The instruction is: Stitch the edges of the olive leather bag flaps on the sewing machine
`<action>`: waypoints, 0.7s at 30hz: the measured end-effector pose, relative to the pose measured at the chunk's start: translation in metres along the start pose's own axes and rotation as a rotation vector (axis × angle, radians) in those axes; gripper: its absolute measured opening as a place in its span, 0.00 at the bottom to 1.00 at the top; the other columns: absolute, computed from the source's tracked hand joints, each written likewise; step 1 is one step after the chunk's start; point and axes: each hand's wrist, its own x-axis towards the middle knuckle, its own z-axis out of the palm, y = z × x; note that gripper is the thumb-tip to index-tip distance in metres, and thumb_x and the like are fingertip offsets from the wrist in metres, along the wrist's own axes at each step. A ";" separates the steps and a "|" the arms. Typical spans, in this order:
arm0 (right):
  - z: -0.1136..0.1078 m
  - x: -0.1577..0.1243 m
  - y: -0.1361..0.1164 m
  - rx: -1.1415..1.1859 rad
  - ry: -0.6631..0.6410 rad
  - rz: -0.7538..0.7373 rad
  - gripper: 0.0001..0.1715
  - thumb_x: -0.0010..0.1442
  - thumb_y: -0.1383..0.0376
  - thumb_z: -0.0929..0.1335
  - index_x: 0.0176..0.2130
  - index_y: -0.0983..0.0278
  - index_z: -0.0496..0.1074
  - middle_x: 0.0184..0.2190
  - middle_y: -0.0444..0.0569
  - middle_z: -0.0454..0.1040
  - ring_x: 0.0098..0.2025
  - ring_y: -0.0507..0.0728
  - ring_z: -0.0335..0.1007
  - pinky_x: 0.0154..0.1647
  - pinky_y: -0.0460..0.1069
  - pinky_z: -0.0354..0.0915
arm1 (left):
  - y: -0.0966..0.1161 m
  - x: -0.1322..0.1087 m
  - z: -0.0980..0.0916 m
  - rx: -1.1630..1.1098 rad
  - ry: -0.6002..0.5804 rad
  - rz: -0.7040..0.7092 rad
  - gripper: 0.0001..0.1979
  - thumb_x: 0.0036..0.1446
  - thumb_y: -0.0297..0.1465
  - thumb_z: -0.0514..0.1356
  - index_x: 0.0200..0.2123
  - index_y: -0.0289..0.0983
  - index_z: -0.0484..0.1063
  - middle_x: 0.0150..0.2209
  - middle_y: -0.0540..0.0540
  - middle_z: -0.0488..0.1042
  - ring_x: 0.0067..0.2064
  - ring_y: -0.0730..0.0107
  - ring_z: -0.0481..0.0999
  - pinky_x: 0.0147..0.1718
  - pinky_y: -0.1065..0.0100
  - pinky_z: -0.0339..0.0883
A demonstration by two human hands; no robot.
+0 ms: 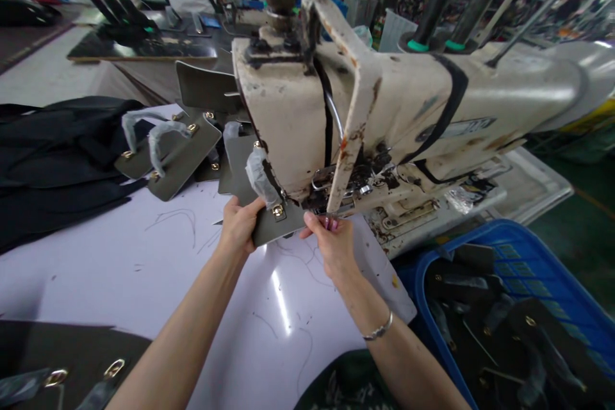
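A dark olive panel with a plastic-wrapped handle and gold-coloured fittings lies partly under the head of the sewing machine. Its left edge is held by my left hand, fingers wrapped round it. My right hand is closed at the panel's right corner, right beside the needle area; something small and pink shows between its fingers, and I cannot make out what it holds. The machine's needle and foot are mostly hidden behind the rusty white arm bar.
More panels with wrapped handles lie at the left beside black fabric. Other panels are at the lower left. A blue basket of panels stands at the right. Dark thread cones rise behind the machine.
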 end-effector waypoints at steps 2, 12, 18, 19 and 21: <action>0.003 0.000 0.001 0.011 0.009 0.010 0.23 0.55 0.53 0.74 0.19 0.66 0.77 0.17 0.46 0.73 0.22 0.50 0.62 0.29 0.47 0.57 | 0.000 0.003 0.000 0.008 -0.016 0.007 0.25 0.37 0.27 0.72 0.42 0.33 0.72 0.38 0.43 0.81 0.35 0.59 0.82 0.39 0.55 0.78; 0.008 0.001 0.008 0.010 0.057 -0.027 0.23 0.56 0.52 0.73 0.18 0.64 0.77 0.19 0.47 0.75 0.26 0.52 0.68 0.34 0.48 0.62 | 0.000 0.007 0.001 0.017 -0.033 0.044 0.24 0.37 0.28 0.73 0.41 0.34 0.72 0.39 0.41 0.81 0.40 0.55 0.82 0.42 0.55 0.78; 0.010 -0.002 0.009 0.036 0.061 -0.024 0.24 0.56 0.50 0.73 0.19 0.64 0.78 0.21 0.48 0.77 0.30 0.54 0.71 0.38 0.48 0.65 | -0.001 0.008 0.001 0.015 -0.035 0.069 0.27 0.37 0.29 0.74 0.42 0.35 0.71 0.42 0.40 0.81 0.39 0.57 0.82 0.39 0.58 0.78; 0.010 -0.003 0.009 0.034 0.057 -0.021 0.24 0.56 0.50 0.73 0.20 0.64 0.78 0.22 0.48 0.77 0.30 0.54 0.71 0.38 0.48 0.65 | -0.002 0.009 0.000 0.018 -0.028 0.071 0.28 0.37 0.30 0.74 0.43 0.35 0.71 0.42 0.40 0.81 0.39 0.57 0.82 0.39 0.58 0.78; 0.011 -0.005 0.011 0.042 0.044 -0.005 0.24 0.55 0.49 0.74 0.21 0.65 0.77 0.21 0.47 0.76 0.28 0.54 0.69 0.35 0.48 0.65 | -0.004 0.009 -0.001 0.032 -0.018 0.070 0.29 0.37 0.31 0.75 0.44 0.35 0.70 0.41 0.40 0.81 0.38 0.58 0.82 0.38 0.58 0.78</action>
